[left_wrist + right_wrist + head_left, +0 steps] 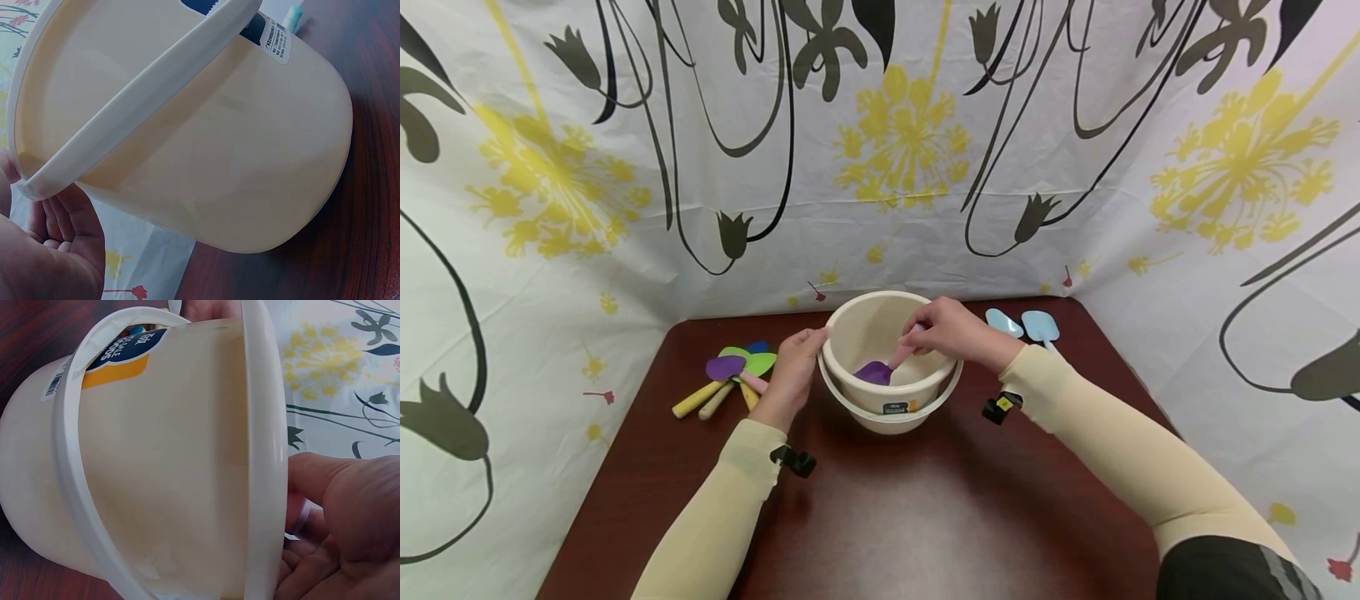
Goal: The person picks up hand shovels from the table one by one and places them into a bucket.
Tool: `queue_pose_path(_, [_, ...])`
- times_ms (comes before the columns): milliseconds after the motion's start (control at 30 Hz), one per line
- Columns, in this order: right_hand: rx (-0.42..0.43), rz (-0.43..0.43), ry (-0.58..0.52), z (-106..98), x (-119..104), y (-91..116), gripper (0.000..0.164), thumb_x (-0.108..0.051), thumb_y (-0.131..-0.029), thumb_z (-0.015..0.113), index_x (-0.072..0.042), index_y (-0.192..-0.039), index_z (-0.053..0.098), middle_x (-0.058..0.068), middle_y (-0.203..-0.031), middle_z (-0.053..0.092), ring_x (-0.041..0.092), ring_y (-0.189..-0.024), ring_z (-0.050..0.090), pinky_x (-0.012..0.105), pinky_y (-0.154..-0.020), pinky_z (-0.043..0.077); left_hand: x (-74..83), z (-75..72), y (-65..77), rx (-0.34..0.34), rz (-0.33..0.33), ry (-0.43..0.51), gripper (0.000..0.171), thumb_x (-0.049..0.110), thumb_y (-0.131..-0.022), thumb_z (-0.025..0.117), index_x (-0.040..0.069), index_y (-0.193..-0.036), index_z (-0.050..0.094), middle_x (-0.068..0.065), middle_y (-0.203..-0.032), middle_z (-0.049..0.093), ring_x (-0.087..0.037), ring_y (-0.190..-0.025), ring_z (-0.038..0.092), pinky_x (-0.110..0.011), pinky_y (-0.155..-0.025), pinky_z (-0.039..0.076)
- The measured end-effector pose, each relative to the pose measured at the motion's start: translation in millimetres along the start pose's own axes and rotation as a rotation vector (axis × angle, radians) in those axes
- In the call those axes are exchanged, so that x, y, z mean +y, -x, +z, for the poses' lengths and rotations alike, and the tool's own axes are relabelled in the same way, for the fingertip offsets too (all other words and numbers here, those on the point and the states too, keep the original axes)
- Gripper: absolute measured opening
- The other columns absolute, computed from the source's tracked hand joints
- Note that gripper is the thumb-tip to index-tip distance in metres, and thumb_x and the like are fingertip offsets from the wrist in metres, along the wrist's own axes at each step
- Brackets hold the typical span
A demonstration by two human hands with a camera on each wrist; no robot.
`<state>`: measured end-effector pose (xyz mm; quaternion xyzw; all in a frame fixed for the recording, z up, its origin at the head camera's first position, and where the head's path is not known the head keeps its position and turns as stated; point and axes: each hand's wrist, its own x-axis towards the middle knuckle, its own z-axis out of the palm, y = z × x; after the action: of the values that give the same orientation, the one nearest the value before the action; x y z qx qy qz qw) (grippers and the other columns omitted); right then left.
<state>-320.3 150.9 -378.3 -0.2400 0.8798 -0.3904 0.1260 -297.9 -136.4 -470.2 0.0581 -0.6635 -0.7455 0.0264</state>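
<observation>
A cream plastic bucket (850, 387) stands upright on the table, its white handle (144, 100) swung down round the front. At the bucket's left rim my left hand (793, 367) grips the edge, thumb on top and fingers beneath. My right hand (951, 329) reaches over the right rim and holds the pink handle of a spatula. Inside the bucket, the spatula's purple head (874, 372) points down and to the left. In the right wrist view the bucket wall hides the spatula, while the right hand (350, 525) shows beyond the rim.
Left of the bucket lies a pile of spatulas (726, 367) with purple, green and blue heads and mostly yellowish handles. Two light blue spatulas (1040, 326) lie at the back right. A patterned cloth (880, 242) hangs behind the dark brown table (880, 517).
</observation>
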Motion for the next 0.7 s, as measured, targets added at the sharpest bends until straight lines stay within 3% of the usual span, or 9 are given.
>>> queue_pose_path(267, [-0.008,-0.028,0.075,4.6,1.2,-5.0,0.012,-0.018,-0.104,0.081,-0.008,-0.106,0.085,0.004,-0.098,0.082,0.017,-0.086,0.081,0.034,-0.084,0.061,0.9,0.2,0.1,0.004,-0.004,-0.008,0.046,0.035,-0.108,0.073,-0.011,-0.111,0.068,-0.001,-0.087,0.065,-0.02,-0.093,0.059,-0.031,-0.089,0.05])
queue_pose_path(700, [-0.011,-0.05,0.169,11.4,0.3,-9.2,0.01,-0.02,-0.103,0.081,-0.011,-0.101,0.085,-0.001,-0.091,0.081,0.015,-0.084,0.078,0.032,-0.08,0.056,1.7,0.6,1.5,0.003,-0.007,-0.004,0.039,0.033,-0.107,0.074,-0.005,-0.105,0.073,-0.002,-0.087,0.066,-0.021,-0.094,0.059,-0.025,-0.083,0.052])
